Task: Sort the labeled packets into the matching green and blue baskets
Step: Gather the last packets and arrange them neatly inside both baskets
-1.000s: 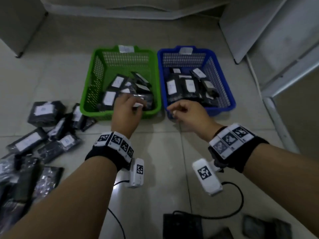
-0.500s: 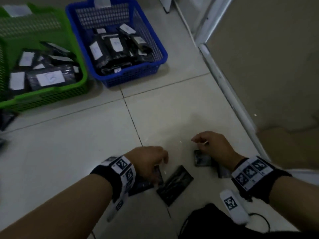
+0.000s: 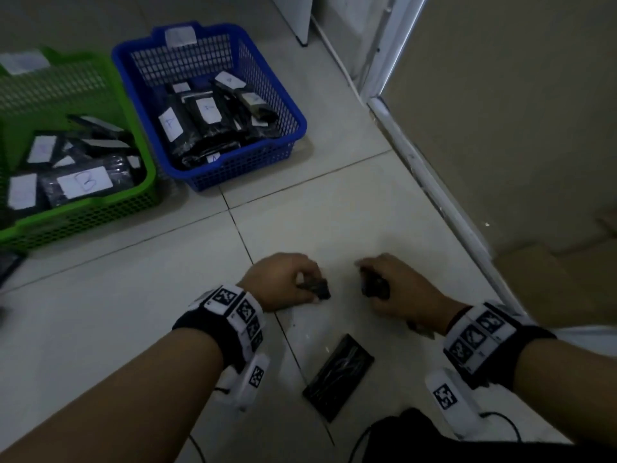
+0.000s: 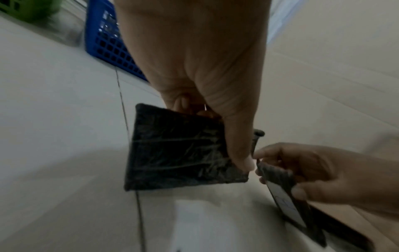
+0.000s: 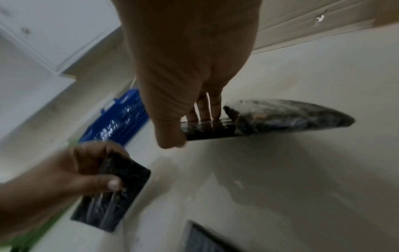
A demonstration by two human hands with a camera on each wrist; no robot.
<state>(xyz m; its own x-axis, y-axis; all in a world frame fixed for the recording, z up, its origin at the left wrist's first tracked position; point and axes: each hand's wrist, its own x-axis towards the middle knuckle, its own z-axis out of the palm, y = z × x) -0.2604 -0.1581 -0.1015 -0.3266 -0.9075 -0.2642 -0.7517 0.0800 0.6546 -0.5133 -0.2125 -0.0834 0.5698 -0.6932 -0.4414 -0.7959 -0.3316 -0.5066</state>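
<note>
Left hand point(image 3: 283, 282) and right hand point(image 3: 397, 289) each pinch a dark packet point(image 3: 315, 288) point(image 3: 375, 286) above the floor point(image 3: 334, 222); third packet point(image 3: 339, 375) lies nearer the wrists.

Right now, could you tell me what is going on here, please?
A person is sorting dark labeled packets. The left hand grips one packet, and the right hand holds another packet, both above the tiled floor. A third packet lies on the floor between the wrists. The green basket and blue basket further ahead already hold packets.
</note>
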